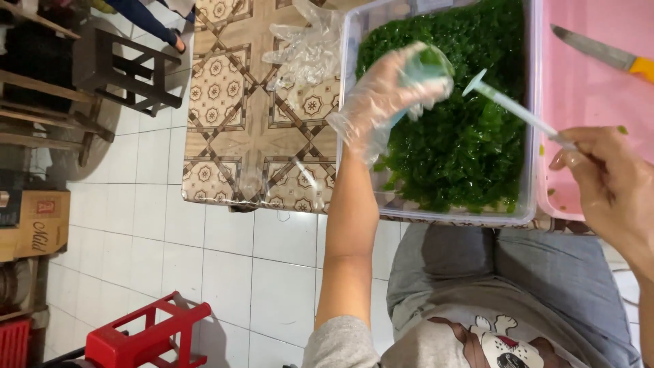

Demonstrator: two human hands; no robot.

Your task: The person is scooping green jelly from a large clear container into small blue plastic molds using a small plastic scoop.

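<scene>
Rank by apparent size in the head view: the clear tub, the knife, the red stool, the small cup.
1. Clear tub
2. Red stool, partly cut off by the frame edge
3. Knife, also cut off
4. Small cup in the gloved left hand

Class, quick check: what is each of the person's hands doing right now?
Left hand: gloved, closed around a small cup holding green jelly, over the clear tub.
Right hand: bare, closed on the handle of a white plastic spoon.

A tiled room seen from above, with furniture along its edges.

White square floor tiles (157, 232) run under a counter (238, 129) covered in a brown patterned cloth. A dark wooden stool (126, 71) stands beyond it, a red stool (146, 334) nearer, and a cardboard box (34, 225) at the left.
</scene>
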